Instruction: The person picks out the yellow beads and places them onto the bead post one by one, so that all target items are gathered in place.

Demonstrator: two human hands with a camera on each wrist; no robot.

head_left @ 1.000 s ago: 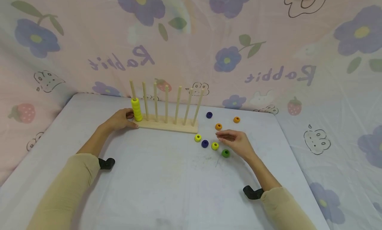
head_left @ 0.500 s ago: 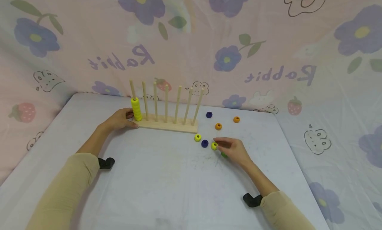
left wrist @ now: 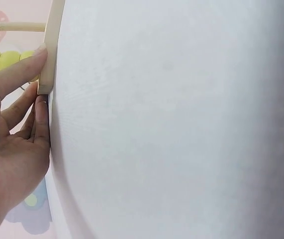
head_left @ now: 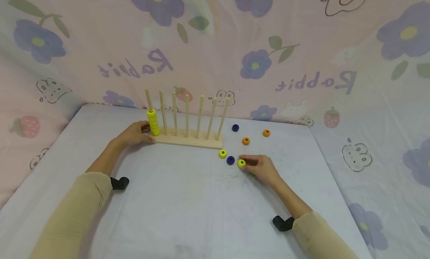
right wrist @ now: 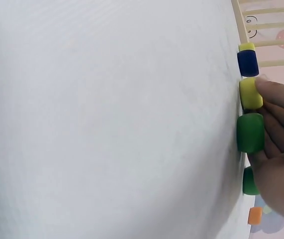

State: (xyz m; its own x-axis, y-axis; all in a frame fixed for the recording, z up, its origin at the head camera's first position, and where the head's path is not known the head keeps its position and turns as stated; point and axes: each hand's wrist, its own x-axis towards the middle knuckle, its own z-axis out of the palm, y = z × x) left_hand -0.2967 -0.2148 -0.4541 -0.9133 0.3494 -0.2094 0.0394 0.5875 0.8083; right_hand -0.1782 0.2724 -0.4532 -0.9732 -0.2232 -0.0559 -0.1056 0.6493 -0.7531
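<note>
A wooden peg rack (head_left: 188, 142) stands at the back of the table, its row of upright pegs rising from a flat base. Yellow beads (head_left: 153, 122) are stacked on its leftmost peg. My left hand (head_left: 134, 134) grips the left end of the base, thumb in front and fingers around the end. On the right, my right hand (head_left: 263, 167) pinches a yellow bead (head_left: 241, 163) low at the table, with the thumb on its near side. A green bead (right wrist: 251, 133) sits beside that bead under the palm, mostly hidden in the head view.
Near the rack's right end lie another yellow bead (head_left: 223, 153) and a dark blue bead (head_left: 230, 160). Farther back are a second dark blue bead (head_left: 235, 128) and two orange beads, one nearer (head_left: 246, 141), one farther (head_left: 266, 133). A patterned cloth (head_left: 215, 46) hangs behind the table.
My right hand has come down and slightly left from above the beads, and its fingers have closed on the yellow bead, covering the green one. My left hand stays at the rack.
</note>
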